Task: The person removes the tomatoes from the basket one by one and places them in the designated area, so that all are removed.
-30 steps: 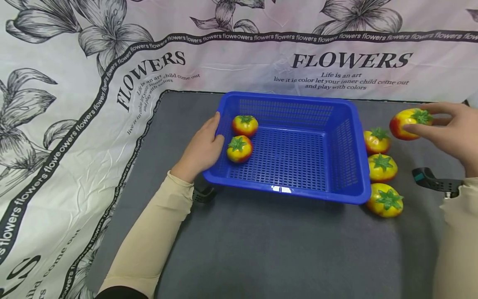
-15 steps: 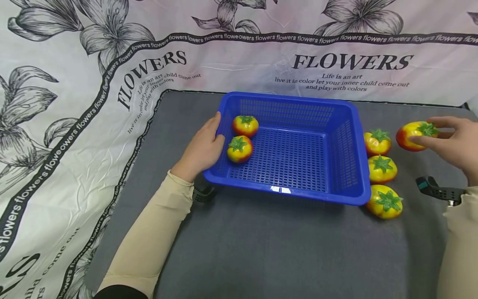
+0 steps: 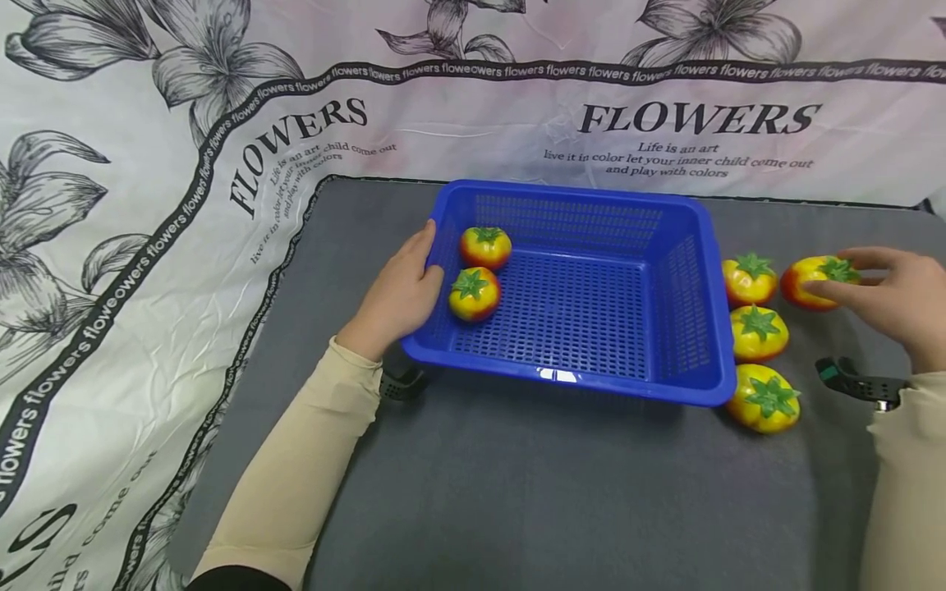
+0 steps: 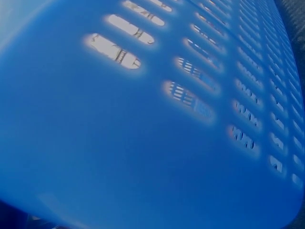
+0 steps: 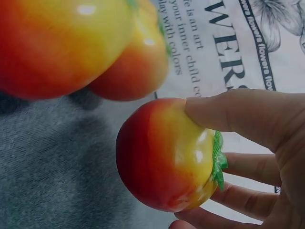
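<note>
In the head view my left hand (image 3: 399, 290) grips the left rim of a blue plastic basket (image 3: 569, 382). The perforated basket wall (image 4: 119, 143) fills the left wrist view. Inside the basket, at its left end, two red-and-yellow tomatoes with green leafy tops sit together, a rear tomato (image 3: 485, 248) and a front tomato (image 3: 475, 295). To the right of the basket, my right hand (image 3: 897, 295) pinches another tomato (image 3: 809, 283) between thumb and fingers. In the right wrist view, the held tomato (image 5: 164, 155) has its green top toward my palm.
Outside the basket's right wall three tomatoes line up on the grey table (image 3: 554, 501): a rear tomato (image 3: 746, 283), a middle tomato (image 3: 757, 335) and a front tomato (image 3: 761, 400). White flower-printed cloth (image 3: 473, 123) borders the table at the back and left.
My right hand has brought its tomato down and toward me, beside the row of three. The left hand and the basket have stayed in place.
</note>
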Action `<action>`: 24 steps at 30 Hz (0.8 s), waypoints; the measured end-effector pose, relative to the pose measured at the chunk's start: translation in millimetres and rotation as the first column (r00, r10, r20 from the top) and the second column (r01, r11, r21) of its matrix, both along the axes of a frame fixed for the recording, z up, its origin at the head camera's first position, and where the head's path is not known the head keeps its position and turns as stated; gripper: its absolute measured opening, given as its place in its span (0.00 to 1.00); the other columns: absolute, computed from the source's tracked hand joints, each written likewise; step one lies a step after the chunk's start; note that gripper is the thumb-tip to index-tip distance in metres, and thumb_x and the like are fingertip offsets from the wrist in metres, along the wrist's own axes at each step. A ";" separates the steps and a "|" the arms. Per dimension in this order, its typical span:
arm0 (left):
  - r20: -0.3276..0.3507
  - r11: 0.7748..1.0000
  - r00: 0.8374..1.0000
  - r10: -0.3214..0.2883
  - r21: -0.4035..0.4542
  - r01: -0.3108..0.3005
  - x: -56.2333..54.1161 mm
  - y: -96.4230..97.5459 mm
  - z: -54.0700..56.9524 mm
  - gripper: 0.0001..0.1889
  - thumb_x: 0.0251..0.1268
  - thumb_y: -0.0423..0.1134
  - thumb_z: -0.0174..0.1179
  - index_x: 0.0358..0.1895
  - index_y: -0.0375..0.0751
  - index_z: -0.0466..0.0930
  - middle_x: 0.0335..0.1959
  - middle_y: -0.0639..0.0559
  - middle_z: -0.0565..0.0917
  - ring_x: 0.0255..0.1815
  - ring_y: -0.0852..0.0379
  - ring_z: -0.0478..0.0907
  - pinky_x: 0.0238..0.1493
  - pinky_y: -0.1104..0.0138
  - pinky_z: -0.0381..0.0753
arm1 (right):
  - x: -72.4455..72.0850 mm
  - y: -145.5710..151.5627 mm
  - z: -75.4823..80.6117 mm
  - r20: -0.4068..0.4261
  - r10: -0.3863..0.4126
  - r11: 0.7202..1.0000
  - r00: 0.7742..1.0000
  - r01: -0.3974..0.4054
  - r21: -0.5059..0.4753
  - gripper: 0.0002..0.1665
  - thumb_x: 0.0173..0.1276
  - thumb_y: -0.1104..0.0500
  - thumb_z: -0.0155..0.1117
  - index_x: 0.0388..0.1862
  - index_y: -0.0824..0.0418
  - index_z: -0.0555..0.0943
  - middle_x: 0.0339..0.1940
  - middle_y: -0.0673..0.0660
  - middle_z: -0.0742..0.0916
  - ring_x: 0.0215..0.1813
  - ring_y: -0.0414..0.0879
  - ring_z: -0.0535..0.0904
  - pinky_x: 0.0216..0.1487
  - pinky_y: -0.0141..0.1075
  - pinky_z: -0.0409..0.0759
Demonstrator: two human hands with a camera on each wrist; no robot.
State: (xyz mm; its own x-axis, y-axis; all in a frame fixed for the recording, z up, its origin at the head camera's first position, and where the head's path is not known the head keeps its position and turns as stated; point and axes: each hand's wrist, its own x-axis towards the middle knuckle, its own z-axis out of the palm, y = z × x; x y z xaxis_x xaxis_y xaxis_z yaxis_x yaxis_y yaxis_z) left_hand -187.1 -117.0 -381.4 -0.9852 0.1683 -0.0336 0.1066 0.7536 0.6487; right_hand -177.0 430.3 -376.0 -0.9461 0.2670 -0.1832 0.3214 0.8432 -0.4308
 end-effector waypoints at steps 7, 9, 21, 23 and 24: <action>-0.002 1.000 1.000 -0.004 0.003 0.004 -0.1 -2.5 0.9 0.35 0.79 0.41 0.43 0.86 0.41 0.48 0.86 0.45 0.55 0.86 0.47 0.53 0.84 0.52 0.51 | -2.0 1.4 -6.3 0.045 -0.038 0.999 0.998 0.038 0.011 0.54 0.77 0.37 0.58 0.80 0.77 0.57 0.78 0.83 0.60 0.70 0.83 0.59 0.66 0.76 0.64; -0.004 1.000 1.000 -0.007 0.005 0.007 -0.1 -1.9 1.1 0.35 0.79 0.41 0.43 0.86 0.40 0.48 0.86 0.45 0.55 0.86 0.47 0.53 0.84 0.52 0.51 | -2.2 1.9 -7.1 0.054 -0.047 0.999 0.997 0.046 0.011 0.54 0.77 0.37 0.57 0.80 0.77 0.56 0.78 0.83 0.59 0.70 0.83 0.59 0.66 0.76 0.64; 0.000 1.000 1.000 -0.010 0.004 0.010 0.4 -1.6 0.3 0.36 0.79 0.41 0.44 0.86 0.39 0.48 0.86 0.43 0.56 0.85 0.45 0.54 0.84 0.51 0.52 | -3.6 2.0 -12.1 0.054 -0.002 1.000 0.999 0.003 -0.012 0.55 0.77 0.35 0.57 0.80 0.78 0.57 0.76 0.85 0.62 0.69 0.82 0.60 0.65 0.76 0.64; -0.005 1.000 1.000 -0.016 0.006 0.016 -0.6 -1.2 0.1 0.36 0.79 0.41 0.44 0.86 0.39 0.48 0.86 0.43 0.56 0.85 0.45 0.54 0.84 0.51 0.52 | -3.1 2.3 -12.5 0.050 -0.011 1.000 0.999 0.011 -0.012 0.54 0.78 0.36 0.56 0.80 0.78 0.57 0.76 0.85 0.62 0.69 0.82 0.60 0.65 0.77 0.64; -0.005 1.000 1.000 -0.016 0.007 0.016 -1.1 -0.9 -0.1 0.36 0.79 0.41 0.44 0.86 0.39 0.48 0.86 0.43 0.56 0.85 0.45 0.54 0.84 0.51 0.52 | -3.1 2.3 -12.6 0.046 -0.010 1.000 0.999 0.011 -0.011 0.54 0.78 0.36 0.56 0.80 0.78 0.57 0.76 0.85 0.62 0.69 0.82 0.60 0.65 0.77 0.64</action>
